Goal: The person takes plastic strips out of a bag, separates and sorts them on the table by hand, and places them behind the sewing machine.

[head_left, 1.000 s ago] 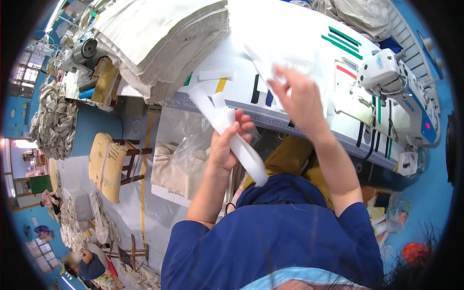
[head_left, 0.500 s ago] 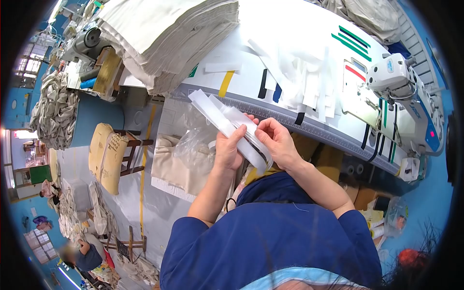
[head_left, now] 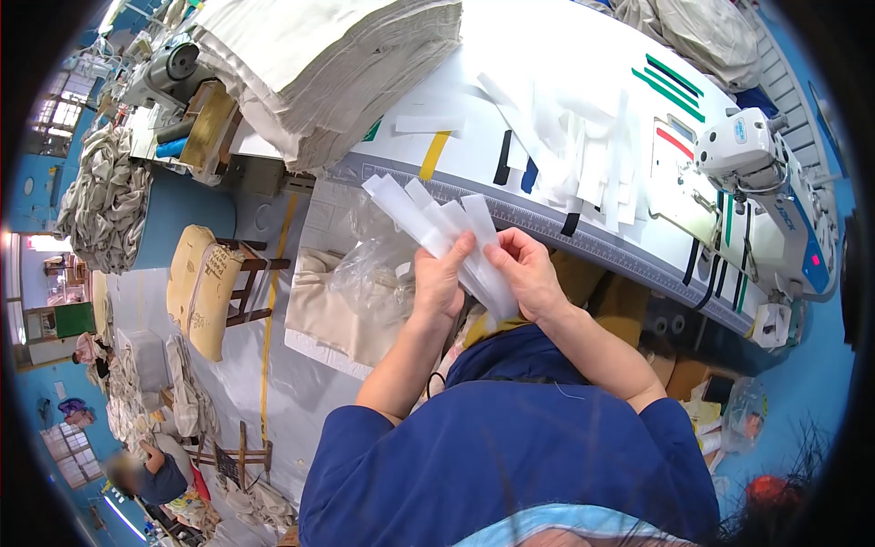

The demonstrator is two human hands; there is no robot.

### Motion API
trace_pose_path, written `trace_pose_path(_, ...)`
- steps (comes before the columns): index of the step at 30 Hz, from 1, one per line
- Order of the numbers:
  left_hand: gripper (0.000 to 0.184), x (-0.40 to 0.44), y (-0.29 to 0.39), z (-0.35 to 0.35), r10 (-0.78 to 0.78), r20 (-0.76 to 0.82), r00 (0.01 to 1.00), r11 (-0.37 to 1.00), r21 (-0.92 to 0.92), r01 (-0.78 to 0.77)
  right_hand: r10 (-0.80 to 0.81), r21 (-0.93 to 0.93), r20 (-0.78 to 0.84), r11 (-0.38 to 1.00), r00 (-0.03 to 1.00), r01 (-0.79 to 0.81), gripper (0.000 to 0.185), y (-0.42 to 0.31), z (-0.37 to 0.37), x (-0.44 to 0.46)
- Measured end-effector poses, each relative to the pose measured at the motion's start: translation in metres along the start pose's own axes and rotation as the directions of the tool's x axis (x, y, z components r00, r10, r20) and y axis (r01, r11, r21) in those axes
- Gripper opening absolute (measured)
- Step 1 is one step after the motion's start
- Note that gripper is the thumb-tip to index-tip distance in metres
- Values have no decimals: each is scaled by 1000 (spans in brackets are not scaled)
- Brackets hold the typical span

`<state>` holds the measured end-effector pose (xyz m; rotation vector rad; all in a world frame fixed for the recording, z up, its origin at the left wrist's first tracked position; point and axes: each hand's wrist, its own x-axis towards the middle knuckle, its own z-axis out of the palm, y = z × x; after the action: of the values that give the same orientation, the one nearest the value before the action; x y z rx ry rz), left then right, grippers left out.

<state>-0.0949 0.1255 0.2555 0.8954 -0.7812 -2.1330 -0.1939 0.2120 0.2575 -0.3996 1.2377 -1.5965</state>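
Left hand [head_left: 443, 273] and right hand [head_left: 529, 275] | both pinching fanned, flat white strips [head_left: 408, 215], probably thin fabric | beyond grip: white table [head_left: 474, 157], grey ruler edge [head_left: 529, 215]

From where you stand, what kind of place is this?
It looks like a sewing workshop: there's a sewing machine on the table, a big stack of cloth, and another machine behind.
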Motion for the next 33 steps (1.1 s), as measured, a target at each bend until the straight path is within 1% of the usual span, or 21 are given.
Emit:
trace_pose_path(1,26,-1,0,0,9,-2,1000,1000,1,-9,8,-2,-9,1000,1000,-8,13,1,-1,1)
trace_pose_path(4,25,0,5,-5,-98,97,990,991,-86,107,-61,120,-117,990,991,75,10,6,-2,5)
trace_pose_path(5,24,-1,7,-5,-106,95,990,991,-69,113,-90,171,-128,979,988,111,13,10,-4,8)
trace_pose_path(8,24,-1,18,0,-119,88,989,992,-22,122,-283,186,-165,932,945,312,20,-6,1,2)
trace_pose_path(9,24,1,16,-5,-115,84,990,993,-9,117,-210,200,-140,951,968,236,29,-14,-1,-2)
trace_pose_path(12,25,4,10,-13,-100,62,993,994,43,98,-79,138,-19,987,997,81,38,-19,3,-3)
trace_pose_path(13,26,5,9,-14,-93,56,994,994,62,90,-19,93,-27,995,999,21,37,-17,6,-3)
trace_pose_path(16,28,7,1,-13,-42,20,999,998,44,41,80,-224,11,972,997,-76,22,-8,3,-3)
trace_pose_path(17,28,6,2,-12,-60,22,998,998,22,60,35,-163,-1,986,999,-35,12,-3,6,-2)
trace_pose_path(20,28,2,8,-5,-118,33,992,992,-44,119,163,80,9,983,987,-163,14,-3,3,0)
trace_pose_path(22,26,0,14,-6,-159,41,986,983,-87,162,190,122,35,974,981,-193,14,-8,-2,-1)
trace_pose_path(23,24,1,12,-8,-133,51,990,989,-54,136,203,142,49,968,978,-208,14,-10,-3,-1)
trace_pose_path(25,21,4,7,-14,-82,73,994,997,12,82,179,149,53,971,982,-185,17,-10,-3,0)
trace_pose_path(26,19,4,6,-15,-71,57,996,997,35,69,168,153,55,973,984,-174,18,-9,-3,0)
trace_pose_path(28,15,3,7,-10,-48,30,998,996,83,46,101,47,19,994,995,-102,19,-14,8,-3)
trace_pose_path(29,16,3,7,-9,-42,33,999,996,83,39,65,-8,3,998,998,-65,19,-16,11,-3)
trace_pose_path(31,19,2,7,-7,-28,43,999,996,81,25,-7,-36,47,999,999,9,21,-20,8,-1)
trace_pose_path(32,21,2,11,-5,-46,73,996,997,58,42,-46,-51,68,997,997,49,22,-23,5,2)
trace_pose_path(33,23,1,19,-2,-65,104,992,997,35,61,-136,-235,-42,964,990,123,21,-34,1,6)
